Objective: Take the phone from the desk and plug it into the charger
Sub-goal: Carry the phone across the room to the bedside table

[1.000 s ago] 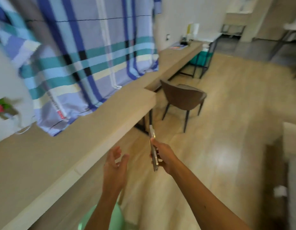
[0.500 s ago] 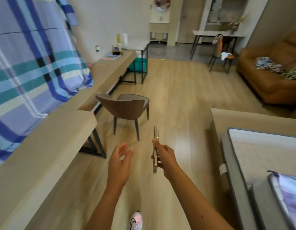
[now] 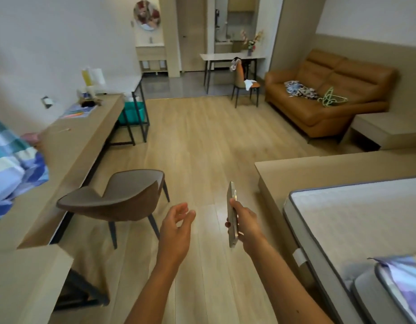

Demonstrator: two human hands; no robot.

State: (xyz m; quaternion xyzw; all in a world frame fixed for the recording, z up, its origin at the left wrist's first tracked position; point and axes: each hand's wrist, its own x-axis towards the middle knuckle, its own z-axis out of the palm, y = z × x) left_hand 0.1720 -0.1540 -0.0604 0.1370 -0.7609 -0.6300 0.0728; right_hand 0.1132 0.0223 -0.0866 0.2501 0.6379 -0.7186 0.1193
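Note:
The phone is a slim pale-gold slab seen edge-on, held upright over the wooden floor in my right hand, whose fingers wrap its lower half. My left hand hovers beside it on the left, empty, with fingers loosely curled and apart. The long wooden desk runs along the left wall. A wall socket shows on the wall above the desk's far part. No charger or cable is clearly visible.
A brown chair stands by the desk just left of my hands. A bed with bare mattress fills the right. An orange sofa, a white table and a checked cloth are further off.
The view has swung right, away from the desk and checked cloth toward the open room and the bed. My right hand keeps the phone upright; my left hand stays empty beside it.

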